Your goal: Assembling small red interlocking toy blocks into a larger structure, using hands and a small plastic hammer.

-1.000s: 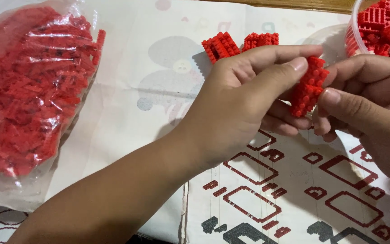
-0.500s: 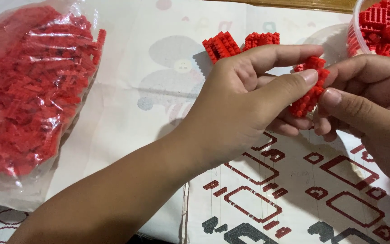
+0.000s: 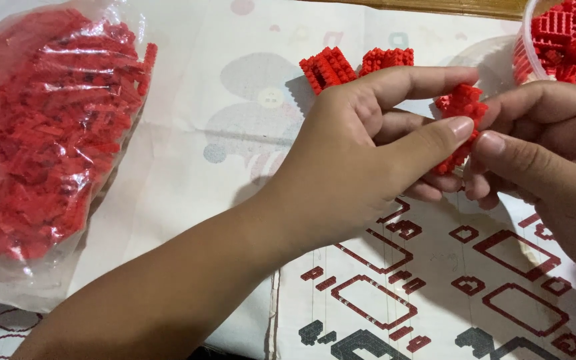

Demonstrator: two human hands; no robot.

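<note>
Both hands pinch shut on the small red brick assembly (image 3: 460, 127) held above the bench, left hand (image 3: 361, 160) w/ thumb & forefinger, right hand (image 3: 548, 160) alongside; prob. light, stiff, snap-apart fragile, so hold by side faces.

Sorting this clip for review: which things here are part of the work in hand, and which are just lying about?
In use:
- left hand and right hand, both pinching the red brick piece
- printed instruction sheet beneath the hands

Lying about:
- two built red brick pieces on the table
- plastic bag of red bricks
- clear tub of red bricks
</note>
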